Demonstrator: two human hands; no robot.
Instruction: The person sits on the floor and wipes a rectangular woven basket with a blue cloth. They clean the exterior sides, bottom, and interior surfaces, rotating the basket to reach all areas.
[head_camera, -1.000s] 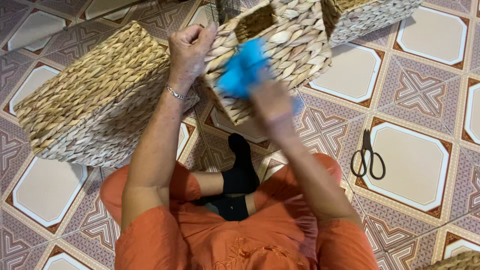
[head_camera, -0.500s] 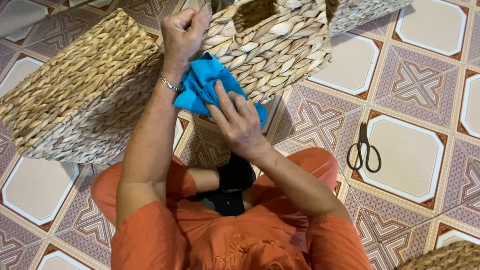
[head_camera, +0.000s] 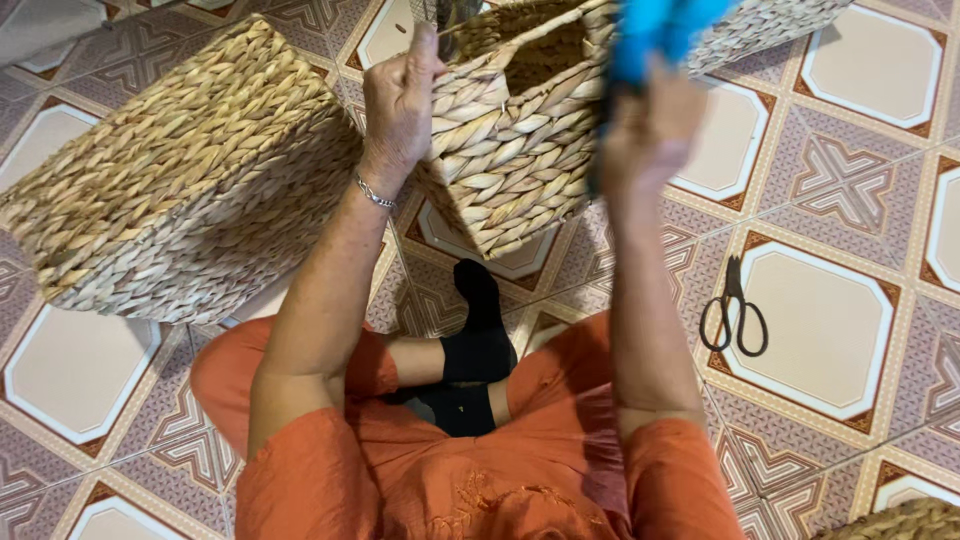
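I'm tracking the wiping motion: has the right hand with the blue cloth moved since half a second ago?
Yes. The right hand with the blue cloth has risen from the woven basket's lower side to its top rim.

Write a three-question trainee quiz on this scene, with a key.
1. True or false: the scissors lie inside a basket.
2. What does the right hand hold? A) blue cloth B) scissors C) a sock
3. Which hand grips the rim of the held basket?

Key:
1. False: they lie on the tiled floor.
2. A: the blue cloth.
3. The left hand; a second basket lies upturned beside it.
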